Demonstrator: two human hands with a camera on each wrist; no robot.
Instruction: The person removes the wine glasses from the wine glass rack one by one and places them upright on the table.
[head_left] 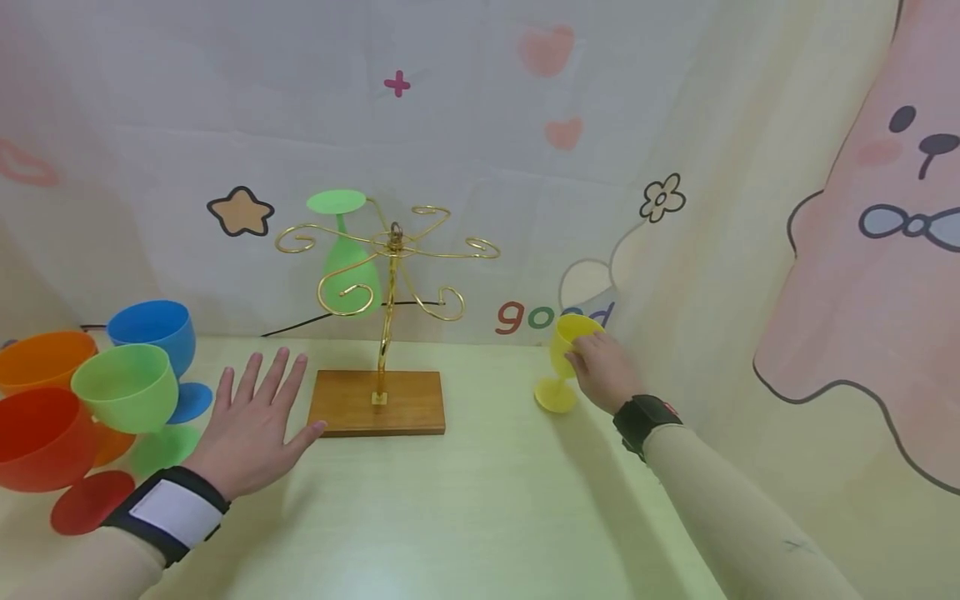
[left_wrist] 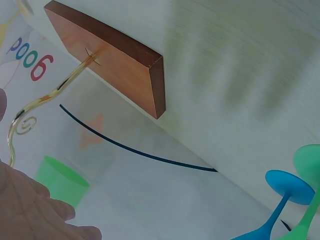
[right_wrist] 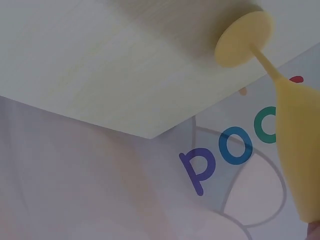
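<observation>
At the right of the head view, a yellow plastic goblet (head_left: 561, 360) is upright, its bowl pinched near the rim by my right hand (head_left: 606, 371). The right wrist view shows the goblet (right_wrist: 300, 140) with its round foot near the tabletop; whether it touches I cannot tell. My left hand (head_left: 251, 429) hovers palm down, fingers spread, between the group of goblets and a gold wire rack (head_left: 386, 329) on a wooden base (head_left: 337, 408). From one rack arm a light green goblet (head_left: 348, 275) hangs upside down by its foot.
Several upright goblets stand at the left: blue (head_left: 180, 337), orange (head_left: 45, 354), green (head_left: 127, 400) and red (head_left: 45, 450). Behind the pale table (head_left: 450, 517) hangs a printed cloth (head_left: 465, 150). The rack's curled arms reach out on all sides.
</observation>
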